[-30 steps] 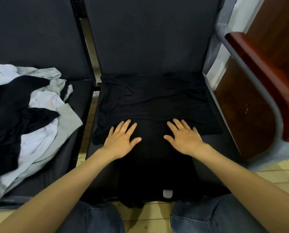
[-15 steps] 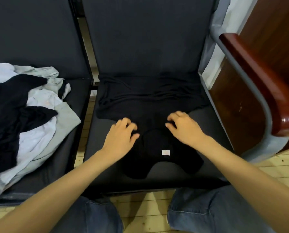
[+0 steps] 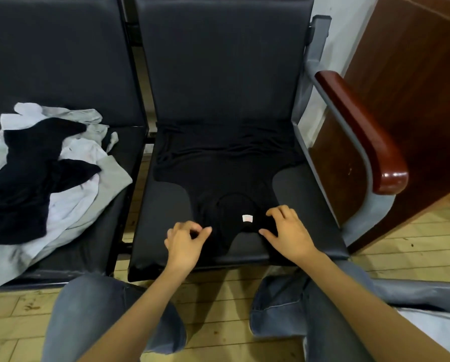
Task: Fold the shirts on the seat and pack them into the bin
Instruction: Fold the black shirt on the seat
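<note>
Dark padded seats are standing in a row over a plank floor (image 3: 218,304); work is going on at the middle seat (image 3: 312,205).

- Left hand (image 3: 184,240): fingers curled, thumb closing toward them on the near left shoulder of the black shirt (image 3: 218,178). It appears to be pinching the cloth edge, though black on black is making this hard to read.
- Right hand (image 3: 289,231): fingers bent, tips digging into the right shoulder just beside the neckline, thumb lying along the collar edge. It is gripping the cloth there.
- The shirt is lying spread on the cushion, collar toward the person, white label (image 3: 247,218) showing between the two hands. The hem is bunching in wrinkles against the backrest, and bare cushion is showing either side of the narrow collar end.
- A pile of shirts (image 3: 43,173), white, grey and black, is waiting unfolded on the neighbouring seat (image 3: 125,202). A wooden armrest (image 3: 362,131) is standing to the right.
- No bin is showing in this view.

Judgement: the fold of this first shirt is under way, at the collar end, with packing not begun. The next move is likely calling for both hands lifting the shoulders together and carrying them toward the hem evenly, so the halves are meeting square. The rumpled hem may be needing a smoothing pass before that fold lands
</note>
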Available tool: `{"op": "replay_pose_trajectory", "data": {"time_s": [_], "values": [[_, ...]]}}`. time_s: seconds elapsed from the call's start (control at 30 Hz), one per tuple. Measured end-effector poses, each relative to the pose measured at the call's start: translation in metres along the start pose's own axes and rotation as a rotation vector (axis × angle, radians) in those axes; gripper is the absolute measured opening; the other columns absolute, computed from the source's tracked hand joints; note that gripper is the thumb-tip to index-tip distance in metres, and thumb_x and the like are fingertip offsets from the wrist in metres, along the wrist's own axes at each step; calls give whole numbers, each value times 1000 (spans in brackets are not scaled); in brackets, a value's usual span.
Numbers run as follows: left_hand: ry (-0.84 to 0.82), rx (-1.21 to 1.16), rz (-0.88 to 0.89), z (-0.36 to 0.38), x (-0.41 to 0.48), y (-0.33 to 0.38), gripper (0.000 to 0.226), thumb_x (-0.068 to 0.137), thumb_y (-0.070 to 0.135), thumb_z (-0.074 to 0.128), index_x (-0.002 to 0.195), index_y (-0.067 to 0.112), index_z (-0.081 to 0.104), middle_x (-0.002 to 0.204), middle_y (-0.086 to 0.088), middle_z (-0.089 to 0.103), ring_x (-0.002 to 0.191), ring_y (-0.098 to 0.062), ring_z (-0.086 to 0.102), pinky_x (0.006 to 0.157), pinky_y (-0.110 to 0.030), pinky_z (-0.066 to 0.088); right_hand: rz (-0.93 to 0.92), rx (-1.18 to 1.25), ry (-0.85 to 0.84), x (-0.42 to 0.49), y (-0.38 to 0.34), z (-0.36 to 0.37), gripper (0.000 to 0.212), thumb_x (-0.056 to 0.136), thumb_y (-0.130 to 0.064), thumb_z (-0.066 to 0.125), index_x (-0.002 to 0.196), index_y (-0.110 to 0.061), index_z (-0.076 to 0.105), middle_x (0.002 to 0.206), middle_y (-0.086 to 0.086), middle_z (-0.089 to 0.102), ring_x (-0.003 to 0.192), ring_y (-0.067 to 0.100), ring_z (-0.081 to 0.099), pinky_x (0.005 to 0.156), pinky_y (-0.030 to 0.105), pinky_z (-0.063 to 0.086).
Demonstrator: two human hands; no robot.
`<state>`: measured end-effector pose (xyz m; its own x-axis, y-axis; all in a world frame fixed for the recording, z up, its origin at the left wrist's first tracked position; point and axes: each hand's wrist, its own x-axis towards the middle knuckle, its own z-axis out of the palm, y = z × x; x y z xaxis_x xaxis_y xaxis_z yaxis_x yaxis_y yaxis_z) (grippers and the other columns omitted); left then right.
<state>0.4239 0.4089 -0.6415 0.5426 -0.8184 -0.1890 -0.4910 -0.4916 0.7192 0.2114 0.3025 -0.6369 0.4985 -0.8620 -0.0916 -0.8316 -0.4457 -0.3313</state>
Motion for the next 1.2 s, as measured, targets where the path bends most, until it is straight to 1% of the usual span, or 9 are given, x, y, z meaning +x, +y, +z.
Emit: {"op": "replay_pose_trajectory", "data": {"time_s": [0.07,0.17,0.37,0.47,0.6,0.77,0.9,1.0,1.2], "values": [[36,-288,53,-5,-10,7,25,94,34,55,84,12,49,77,-1,48,74,-14,48,66,-24,37,60,12,12,-2,3,-2,49,89,-42,61,127,-15,46,127,6,44,120,24,40,98,34,39],[-70,-321,35,-8,-16,9,20,96,32,51,96,13,46,75,-1,53,73,-15,52,59,-20,38,122,23,-12,-4,7,-4,51,88,-44,62,126,-15,44,126,6,45,120,24,40,98,35,39],[-103,186,131,2,-22,-7,55,93,35,58,139,19,33,137,-5,45,127,-24,41,102,-37,35,144,30,-28,-13,8,-8,54,87,-44,63,129,-17,43,129,6,44,123,26,39,98,37,39],[38,493,314,4,-33,-14,55,84,42,67,132,22,48,144,-6,33,133,-24,19,107,-47,22,76,-46,-6,-25,9,-9,54,86,-44,64,131,-21,44,133,3,40,126,24,34,101,36,35],[137,644,572,8,-32,-42,51,51,27,93,97,18,74,118,-13,61,115,-29,39,95,-51,32,-9,-115,-63,-38,8,-8,48,89,-39,61,132,-23,48,133,-1,46,126,20,39,101,34,34],[154,614,668,6,-34,-46,41,53,22,92,91,18,76,121,-12,62,118,-30,41,100,-52,24,17,-94,-128,-45,9,-6,62,86,-24,68,140,-18,38,137,4,40,125,23,40,99,33,42],[196,603,748,5,-37,-48,17,75,23,71,90,16,75,121,-10,61,120,-29,42,104,-52,25,59,-87,-112,-49,10,-5,42,85,-12,68,123,-8,49,127,8,40,114,24,46,92,32,45],[166,592,713,4,-42,-44,31,84,28,45,84,16,74,116,-7,63,118,-25,43,107,-49,22,38,-115,-94,-52,12,-7,25,89,-8,61,114,-7,57,126,8,45,111,23,48,90,29,45],[256,407,659,-16,-52,-29,37,90,29,39,96,16,73,99,1,68,107,-11,47,107,-41,18,-48,-51,136,-64,1,-15,20,94,-7,51,111,-11,61,107,9,60,103,28,53,81,36,45]]}}
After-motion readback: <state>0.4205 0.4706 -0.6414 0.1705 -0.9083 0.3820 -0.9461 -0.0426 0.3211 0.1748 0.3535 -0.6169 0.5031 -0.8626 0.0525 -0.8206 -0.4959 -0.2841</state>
